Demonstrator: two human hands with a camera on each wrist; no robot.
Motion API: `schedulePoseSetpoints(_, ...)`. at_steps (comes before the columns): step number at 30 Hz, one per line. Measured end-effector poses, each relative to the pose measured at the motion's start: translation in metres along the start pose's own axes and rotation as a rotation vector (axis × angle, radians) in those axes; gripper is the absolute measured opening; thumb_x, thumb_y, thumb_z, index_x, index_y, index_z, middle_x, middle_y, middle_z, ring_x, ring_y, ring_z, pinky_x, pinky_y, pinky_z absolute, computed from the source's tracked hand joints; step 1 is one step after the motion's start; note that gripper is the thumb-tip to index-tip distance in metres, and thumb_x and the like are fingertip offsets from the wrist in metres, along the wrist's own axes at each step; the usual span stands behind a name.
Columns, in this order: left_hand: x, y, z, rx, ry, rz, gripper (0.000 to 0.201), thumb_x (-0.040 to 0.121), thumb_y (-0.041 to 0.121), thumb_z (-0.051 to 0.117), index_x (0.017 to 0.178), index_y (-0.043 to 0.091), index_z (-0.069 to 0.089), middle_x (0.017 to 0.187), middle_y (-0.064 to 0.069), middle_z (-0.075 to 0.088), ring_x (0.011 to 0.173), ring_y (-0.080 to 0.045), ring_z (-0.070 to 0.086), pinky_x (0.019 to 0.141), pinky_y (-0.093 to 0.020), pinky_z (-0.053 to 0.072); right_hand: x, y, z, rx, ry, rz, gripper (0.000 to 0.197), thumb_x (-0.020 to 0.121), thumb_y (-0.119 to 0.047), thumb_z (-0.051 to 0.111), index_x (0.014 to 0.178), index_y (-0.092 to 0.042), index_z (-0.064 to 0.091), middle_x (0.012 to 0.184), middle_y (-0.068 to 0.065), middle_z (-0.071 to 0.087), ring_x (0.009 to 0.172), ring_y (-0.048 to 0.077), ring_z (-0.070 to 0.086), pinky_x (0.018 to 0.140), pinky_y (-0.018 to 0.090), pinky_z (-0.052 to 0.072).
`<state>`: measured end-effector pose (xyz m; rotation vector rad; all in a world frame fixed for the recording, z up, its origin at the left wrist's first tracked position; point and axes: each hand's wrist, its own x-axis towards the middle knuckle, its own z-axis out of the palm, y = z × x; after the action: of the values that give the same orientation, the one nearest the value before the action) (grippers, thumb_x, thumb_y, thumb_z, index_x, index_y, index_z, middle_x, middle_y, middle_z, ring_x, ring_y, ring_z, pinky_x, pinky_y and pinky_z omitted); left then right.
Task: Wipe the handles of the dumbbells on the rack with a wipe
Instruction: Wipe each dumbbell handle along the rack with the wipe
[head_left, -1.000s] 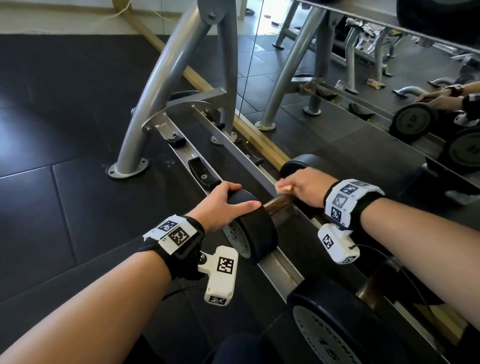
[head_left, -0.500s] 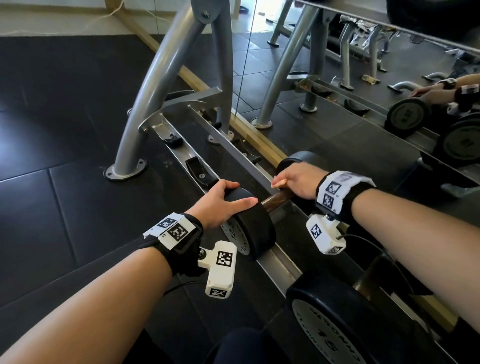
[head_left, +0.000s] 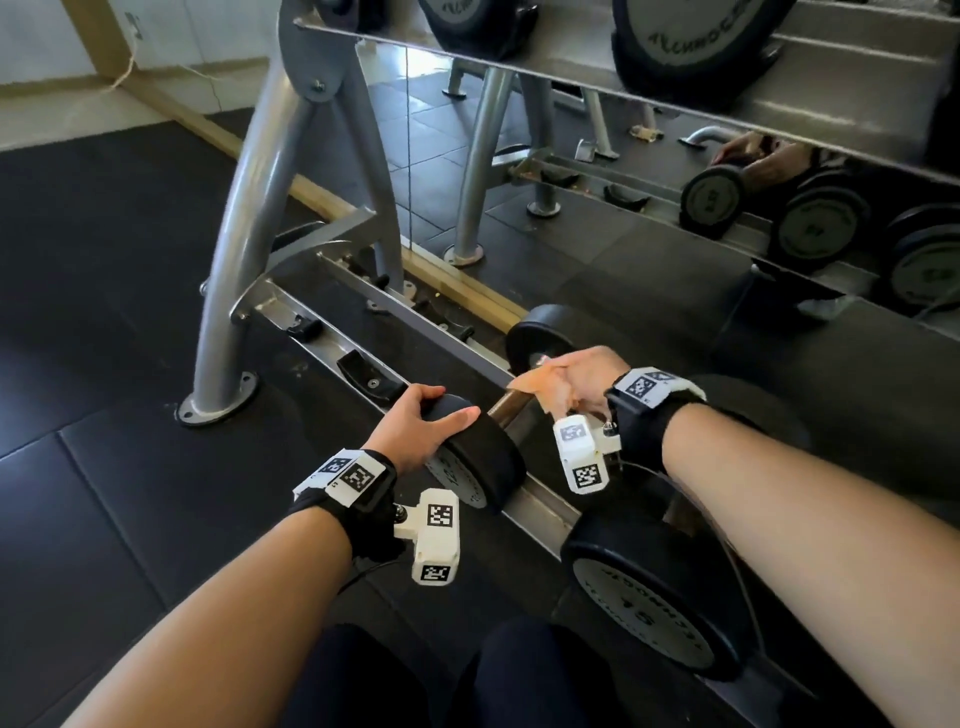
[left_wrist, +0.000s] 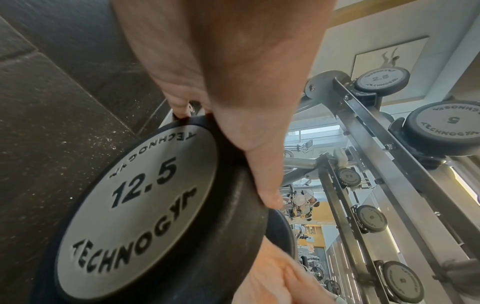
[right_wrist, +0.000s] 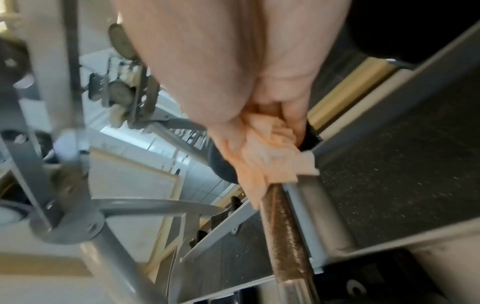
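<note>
A 12.5 dumbbell (head_left: 480, 462) lies across the bottom rails of the rack (head_left: 415, 322). My left hand (head_left: 415, 423) grips the rim of its near black head (left_wrist: 145, 216), fingers curled over the top. My right hand (head_left: 576, 382) is wrapped around the brown knurled handle (right_wrist: 283, 236) with a peach wipe (right_wrist: 267, 164) bunched between palm and bar. The wipe (head_left: 540, 382) sticks out to the left of the fist, close to the far head (head_left: 540, 338). A short bare stretch of the handle (head_left: 504, 408) shows between the two hands.
A larger 15 dumbbell (head_left: 654, 613) sits on the rails just right of mine, under my right forearm. The grey rack upright (head_left: 244, 249) rises at left. An upper shelf (head_left: 675, 67) with more dumbbells hangs overhead. A mirror (head_left: 623, 208) stands behind. Black rubber floor (head_left: 93, 312) lies left.
The view has tilted up and pulled back. My right hand has turned on the handle, so more of the peach wipe shows. My left hand stays on the near head.
</note>
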<state>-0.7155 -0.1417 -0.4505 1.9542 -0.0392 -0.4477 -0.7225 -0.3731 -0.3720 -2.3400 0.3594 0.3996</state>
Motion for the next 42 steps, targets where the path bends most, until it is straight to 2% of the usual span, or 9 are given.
schedulePoseSetpoints(4, 0.003, -0.003, -0.001, 0.020, 0.007, 0.022, 0.078, 0.073, 0.061, 0.074, 0.138, 0.027, 0.046, 0.116, 0.011, 0.057, 0.097, -0.001, 0.057, 0.067, -0.012, 0.042, -0.001, 0.024, 0.011, 0.269, 0.309, 0.176, 0.026, 0.090, -0.012, 0.066, 0.115, -0.006, 0.070, 0.094, 0.006, 0.071, 0.103, 0.025, 0.068, 0.045, 0.011, 0.042)
schedulePoseSetpoints(11, 0.009, -0.011, 0.001, 0.012, 0.013, 0.045, 0.078, 0.071, 0.065, 0.073, 0.136, 0.028, 0.047, 0.121, 0.008, 0.058, 0.104, -0.009, 0.059, 0.069, -0.016, 0.045, 0.012, 0.017, 0.037, 0.294, 0.438, 0.230, 0.018, 0.093, -0.021, 0.063, 0.102, -0.012, 0.075, 0.090, 0.006, 0.072, 0.072, 0.015, 0.065, 0.038, 0.010, 0.033)
schedulePoseSetpoints(13, 0.010, -0.012, 0.002, 0.017, 0.017, 0.054, 0.077, 0.072, 0.065, 0.073, 0.135, 0.029, 0.047, 0.122, 0.009, 0.057, 0.103, -0.007, 0.058, 0.067, -0.014, 0.042, 0.017, 0.016, 0.048, 0.328, 0.436, 0.180, 0.015, 0.093, -0.020, 0.065, 0.098, -0.013, 0.077, 0.092, 0.007, 0.074, 0.067, 0.011, 0.064, 0.048, 0.014, 0.044)
schedulePoseSetpoints(17, 0.011, -0.016, 0.004, -0.002, 0.029, 0.063, 0.076, 0.071, 0.066, 0.073, 0.133, 0.032, 0.047, 0.119, 0.010, 0.058, 0.100, -0.005, 0.060, 0.068, -0.016, 0.045, 0.020, 0.016, 0.062, 0.369, 0.348, 0.108, 0.022, 0.096, -0.014, 0.063, 0.115, -0.011, 0.073, 0.117, 0.008, 0.070, 0.109, 0.023, 0.064, 0.103, 0.030, 0.047)
schedulePoseSetpoints(21, 0.011, -0.018, 0.005, 0.001, 0.042, 0.069, 0.076, 0.072, 0.066, 0.072, 0.134, 0.032, 0.046, 0.121, 0.009, 0.058, 0.101, -0.007, 0.060, 0.072, -0.020, 0.049, 0.010, 0.020, 0.070, 0.317, 0.250, 0.056, 0.024, 0.098, -0.014, 0.059, 0.118, -0.013, 0.072, 0.121, 0.005, 0.068, 0.111, 0.020, 0.061, 0.095, 0.020, 0.044)
schedulePoseSetpoints(28, 0.007, -0.013, 0.004, 0.001, 0.038, 0.065, 0.073, 0.074, 0.063, 0.072, 0.135, 0.032, 0.046, 0.121, 0.007, 0.059, 0.100, -0.007, 0.060, 0.069, -0.017, 0.046, -0.003, 0.014, 0.052, 0.206, -0.072, 0.077, 0.026, 0.095, -0.008, 0.060, 0.117, -0.013, 0.073, 0.118, 0.007, 0.071, 0.112, 0.023, 0.064, 0.106, 0.038, 0.047)
schedulePoseSetpoints(34, 0.006, -0.013, 0.005, 0.003, 0.040, 0.063, 0.072, 0.076, 0.062, 0.071, 0.136, 0.031, 0.046, 0.119, 0.007, 0.059, 0.100, -0.008, 0.060, 0.066, -0.017, 0.046, 0.012, 0.015, 0.048, 0.398, 0.335, 0.152, 0.024, 0.095, -0.011, 0.060, 0.115, -0.004, 0.071, 0.115, 0.014, 0.070, 0.095, 0.021, 0.065, 0.073, 0.017, 0.049)
schedulePoseSetpoints(38, 0.006, -0.014, 0.006, -0.007, 0.047, 0.071, 0.071, 0.076, 0.062, 0.072, 0.135, 0.031, 0.047, 0.118, 0.008, 0.060, 0.100, -0.008, 0.061, 0.069, -0.017, 0.046, 0.016, 0.011, 0.074, 0.460, 0.225, 0.161, 0.031, 0.098, -0.005, 0.052, 0.128, -0.003, 0.062, 0.130, 0.018, 0.059, 0.123, 0.034, 0.055, 0.107, 0.034, 0.042)
schedulePoseSetpoints(42, 0.006, -0.015, 0.007, -0.024, 0.057, 0.071, 0.072, 0.075, 0.062, 0.072, 0.135, 0.031, 0.048, 0.118, 0.008, 0.060, 0.099, -0.007, 0.060, 0.071, -0.019, 0.048, 0.004, 0.015, 0.075, 0.372, 0.064, 0.131, 0.025, 0.098, -0.016, 0.058, 0.120, -0.012, 0.070, 0.116, 0.005, 0.064, 0.111, 0.022, 0.057, 0.102, 0.032, 0.041)
